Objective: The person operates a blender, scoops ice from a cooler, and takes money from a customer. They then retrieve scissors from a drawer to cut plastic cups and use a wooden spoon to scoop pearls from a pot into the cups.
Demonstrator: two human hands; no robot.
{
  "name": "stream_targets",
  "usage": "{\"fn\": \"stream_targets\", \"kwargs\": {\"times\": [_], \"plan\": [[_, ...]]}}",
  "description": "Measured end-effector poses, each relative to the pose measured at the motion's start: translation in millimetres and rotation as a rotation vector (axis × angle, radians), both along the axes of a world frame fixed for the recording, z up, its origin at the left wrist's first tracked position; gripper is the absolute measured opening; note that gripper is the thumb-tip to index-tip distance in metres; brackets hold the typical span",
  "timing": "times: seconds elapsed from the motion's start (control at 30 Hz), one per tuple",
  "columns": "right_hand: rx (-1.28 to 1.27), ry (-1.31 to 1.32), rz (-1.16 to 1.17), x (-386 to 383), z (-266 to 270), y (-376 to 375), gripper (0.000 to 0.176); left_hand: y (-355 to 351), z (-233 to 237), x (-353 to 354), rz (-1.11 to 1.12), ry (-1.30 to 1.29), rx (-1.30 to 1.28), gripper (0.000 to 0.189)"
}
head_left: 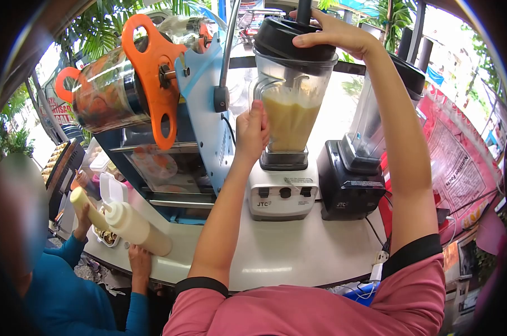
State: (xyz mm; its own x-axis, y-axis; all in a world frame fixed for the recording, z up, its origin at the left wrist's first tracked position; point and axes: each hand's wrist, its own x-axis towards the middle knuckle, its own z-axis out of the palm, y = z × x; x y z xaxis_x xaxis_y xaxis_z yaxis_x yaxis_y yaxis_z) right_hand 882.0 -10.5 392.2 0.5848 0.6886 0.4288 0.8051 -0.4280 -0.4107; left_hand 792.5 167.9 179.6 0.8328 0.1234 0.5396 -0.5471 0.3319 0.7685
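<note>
Left hand (253, 133) clasps clear plastic jug (291, 126); half-open right hand (333, 33) rests on round black lid (278, 40); slack pressure could cause spills.

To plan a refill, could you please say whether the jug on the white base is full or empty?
The jug is partly full: pale yellow mixture fills its lower part, with clear wall above.

Upper centre: blender jar (291, 109), clear glossy plastic; lid (277, 35), duller plastic. Centre: white blender base (282, 195), smooth plastic. Lower centre: counter (264, 252), smooth, glossy; shirt (298, 309), matt cloth. Upper left: orange bracket (160, 60), smooth, plastic-looking.
</note>
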Motion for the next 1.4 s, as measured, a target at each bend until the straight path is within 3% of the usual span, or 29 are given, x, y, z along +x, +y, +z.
{"fn": "stream_targets", "kwargs": {"times": [0.17,0.3,0.4,0.5,0.63,0.67,0.73,0.8,0.83,0.9,1.0,1.1,1.13,1.23,1.27,1.37,1.4], "plan": [[-0.248,0.050,-0.074,4,38,12,0.088,3,2,-1,-0.004,0.024,0.065,0.057],[-0.327,0.145,0.171,6,44,17,0.072,2,0,-1,-0.010,0.032,0.018,0.056],[-0.319,0.020,-0.048,4,36,16,0.086,2,1,-1,-0.015,0.020,-0.015,0.056],[-0.089,0.087,0.001,-4,7,9,0.085,2,-1,1,-0.012,0.023,-0.007,0.056],[-0.110,0.035,-0.007,-5,2,9,0.083,3,1,0,-0.004,0.012,0.019,0.056],[-0.161,0.016,-0.046,-6,5,8,0.085,3,1,-2,0.004,0.027,0.032,0.056],[-0.031,0.120,-0.231,-42,20,31,0.087,6,4,-1,0.018,0.045,0.057,0.056],[0.064,0.136,-0.049,33,16,4,0.093,7,7,0,0.016,0.049,0.055,0.056],[0.053,0.098,-0.151,28,21,11,0.098,8,6,0,0.014,0.059,0.053,0.056],[0.132,0.010,-0.183,10,34,33,0.055,9,5,2,0.002,0.045,0.067,0.057],[0.288,-0.082,-0.092,19,37,57,0.036,10,6,1,0.001,0.037,0.071,0.057],[0.513,-0.645,-0.080,23,36,62,0.022,11,7,1,0.005,0.032,0.081,0.057],[0.448,-0.652,-0.057,24,32,65,0.027,11,7,0,-0.001,0.041,0.074,0.057],[0.228,-0.133,-0.099,26,31,60,0.037,10,8,0,-0.008,0.057,0.068,0.057],[0.284,-0.091,-0.166,27,32,58,0.040,9,10,0,0.001,0.054,0.069,0.057],[0.574,-0.398,-0.451,53,28,64,0.039,10,8,0,0.015,0.065,0.066,0.057],[0.642,-0.489,-0.409,46,29,62,0.040,9,8,0,0.014,0.066,0.063,0.057]]}}
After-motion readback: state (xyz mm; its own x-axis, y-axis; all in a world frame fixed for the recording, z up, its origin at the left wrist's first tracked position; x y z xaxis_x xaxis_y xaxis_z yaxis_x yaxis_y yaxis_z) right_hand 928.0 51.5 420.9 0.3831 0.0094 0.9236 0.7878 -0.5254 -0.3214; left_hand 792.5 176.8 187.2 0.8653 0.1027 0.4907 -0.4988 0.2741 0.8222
